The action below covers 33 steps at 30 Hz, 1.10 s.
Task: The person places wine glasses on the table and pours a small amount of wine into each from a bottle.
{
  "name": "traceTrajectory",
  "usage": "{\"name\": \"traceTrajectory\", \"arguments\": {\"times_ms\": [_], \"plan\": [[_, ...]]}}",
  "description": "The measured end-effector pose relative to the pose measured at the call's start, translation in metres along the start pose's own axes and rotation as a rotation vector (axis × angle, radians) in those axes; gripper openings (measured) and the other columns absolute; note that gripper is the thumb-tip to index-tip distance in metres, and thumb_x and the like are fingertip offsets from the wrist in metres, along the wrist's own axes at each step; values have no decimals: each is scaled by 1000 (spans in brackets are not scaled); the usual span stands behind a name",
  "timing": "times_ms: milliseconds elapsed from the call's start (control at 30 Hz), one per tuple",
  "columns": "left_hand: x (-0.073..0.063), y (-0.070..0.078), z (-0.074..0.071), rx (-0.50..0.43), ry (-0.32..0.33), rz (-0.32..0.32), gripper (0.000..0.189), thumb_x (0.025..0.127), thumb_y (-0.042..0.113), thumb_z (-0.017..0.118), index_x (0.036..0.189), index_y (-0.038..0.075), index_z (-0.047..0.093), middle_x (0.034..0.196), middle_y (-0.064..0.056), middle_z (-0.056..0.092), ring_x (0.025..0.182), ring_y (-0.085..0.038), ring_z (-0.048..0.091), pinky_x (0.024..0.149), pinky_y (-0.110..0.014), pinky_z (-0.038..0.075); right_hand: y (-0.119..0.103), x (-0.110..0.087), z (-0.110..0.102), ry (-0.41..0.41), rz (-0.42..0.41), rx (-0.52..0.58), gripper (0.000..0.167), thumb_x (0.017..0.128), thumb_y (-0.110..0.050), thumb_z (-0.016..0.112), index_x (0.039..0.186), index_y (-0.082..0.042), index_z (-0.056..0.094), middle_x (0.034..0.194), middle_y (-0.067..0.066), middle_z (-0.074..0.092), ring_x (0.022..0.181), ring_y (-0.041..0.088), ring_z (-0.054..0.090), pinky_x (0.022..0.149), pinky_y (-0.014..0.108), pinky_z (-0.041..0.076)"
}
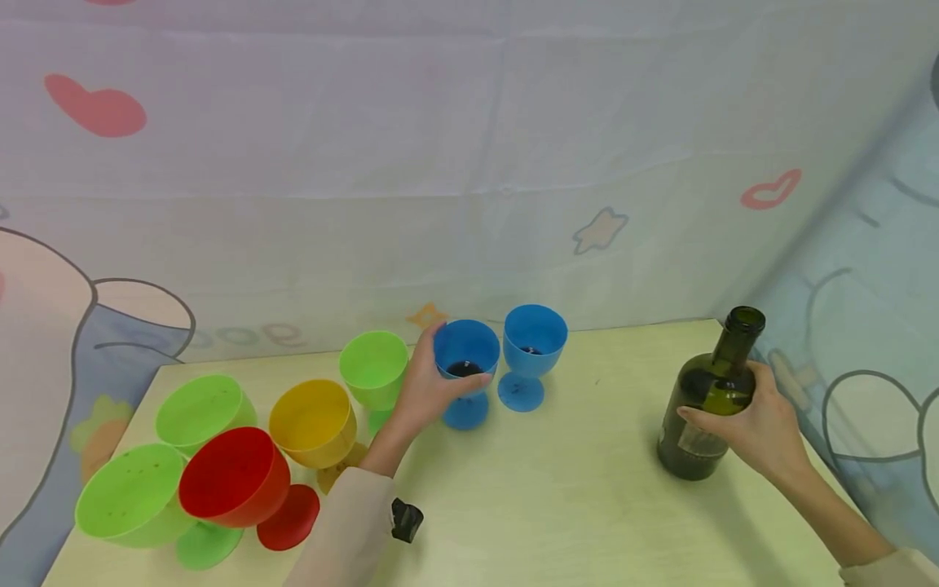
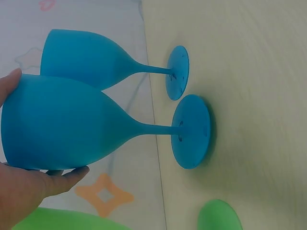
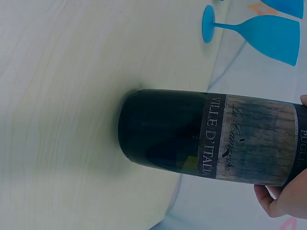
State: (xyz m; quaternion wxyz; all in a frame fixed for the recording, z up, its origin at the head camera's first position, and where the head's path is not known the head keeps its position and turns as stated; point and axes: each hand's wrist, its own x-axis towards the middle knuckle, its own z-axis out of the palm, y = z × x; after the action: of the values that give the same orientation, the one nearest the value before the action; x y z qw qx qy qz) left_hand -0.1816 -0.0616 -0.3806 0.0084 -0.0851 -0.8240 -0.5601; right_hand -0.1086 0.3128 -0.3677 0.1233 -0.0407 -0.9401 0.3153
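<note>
My left hand grips the bowl of a blue goblet, thumb on the near side and fingers round the left. Dark liquid lies inside it. In the left wrist view, this goblet is upright with its foot at the tabletop. Just right of it stands a second blue goblet with a little dark liquid in the bottom. At the right, my right hand holds a dark green wine bottle round its body. The bottle is upright, uncorked, its base at the table.
On the left stand three green goblets, one beside my left wrist, others farther left. A yellow goblet and a red goblet stand among them. A printed cloth hangs behind the table.
</note>
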Motion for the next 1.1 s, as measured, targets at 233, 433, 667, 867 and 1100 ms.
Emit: {"name": "traceTrajectory", "arguments": {"times_ms": [233,433,667,867,1100], "plan": [[14,-1,5,0,-7,-14,88,75,24,75,142,6,21,142,-16,30,127,-37,30,97,-55,33,4,-1,-2,10,29,11,87,71,-34,77,127,10,26,101,33,49,83,44,52,58,37,41],[24,-4,9,0,5,-41,88,76,22,74,143,5,19,144,-16,27,129,-37,27,99,-55,30,6,-2,-4,16,28,20,87,71,-32,77,127,11,26,100,33,49,82,43,53,57,36,42],[30,-5,9,4,-10,-57,90,77,26,74,144,7,17,145,-16,25,130,-38,26,99,-55,30,7,-2,-4,22,28,24,87,72,-32,77,128,11,26,101,32,49,84,44,52,58,38,42],[35,-5,9,3,-19,-71,92,76,27,74,145,8,16,146,-16,25,130,-38,25,99,-56,30,8,-3,-4,27,34,34,86,72,-32,77,127,11,27,101,30,49,84,42,51,58,37,41],[36,-6,8,-3,-30,-73,92,77,28,74,145,10,15,147,-14,22,132,-37,23,99,-56,29,13,-4,-5,30,41,64,82,72,-29,77,125,10,28,104,29,47,86,40,51,59,33,40]]}}
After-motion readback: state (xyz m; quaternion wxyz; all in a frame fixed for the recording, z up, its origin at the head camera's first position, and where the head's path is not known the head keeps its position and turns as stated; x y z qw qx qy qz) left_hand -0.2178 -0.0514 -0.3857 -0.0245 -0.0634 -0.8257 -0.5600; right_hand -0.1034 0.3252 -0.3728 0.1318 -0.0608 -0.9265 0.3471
